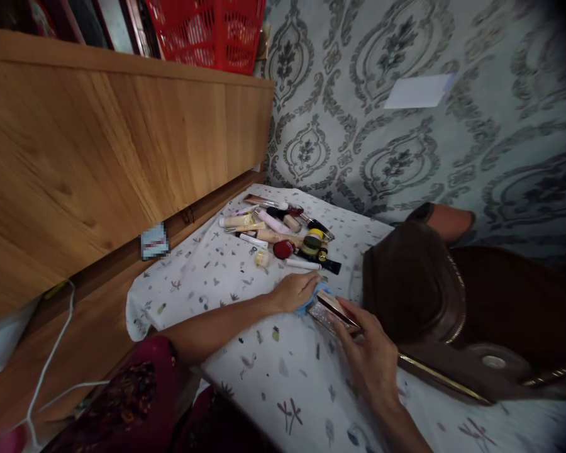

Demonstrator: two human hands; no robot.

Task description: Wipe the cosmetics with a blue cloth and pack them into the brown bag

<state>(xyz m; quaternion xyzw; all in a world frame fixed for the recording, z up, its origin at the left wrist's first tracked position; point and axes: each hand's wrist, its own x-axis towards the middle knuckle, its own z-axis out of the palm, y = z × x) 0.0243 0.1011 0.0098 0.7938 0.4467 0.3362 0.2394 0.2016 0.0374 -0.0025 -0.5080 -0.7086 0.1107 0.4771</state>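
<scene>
My left hand (295, 292) is closed on a light blue cloth (303, 309), pressed against a small flat case. That case (337, 308) looks like a makeup palette with a shiny rose-gold edge and a glittery side; its front is partly hidden. Fingers and thumb of my right hand (370, 346) grip the case from the right. Just beyond my hands lies a pile of cosmetics on the patterned white cloth (283, 371): a pink tube (272, 221), a round red container (283, 250), a yellow-topped jar (314, 238), a small cream-coloured jar (261, 258) and a white pen-like tube (303, 264).
A dark brown leather bag (405, 283) stands close on the right. Along the left runs a wooden cabinet (170, 132) with a red plastic basket (207, 34) on top. A white cable (54, 352) hangs at lower left. Patterned wallpaper (339, 126) covers the wall behind.
</scene>
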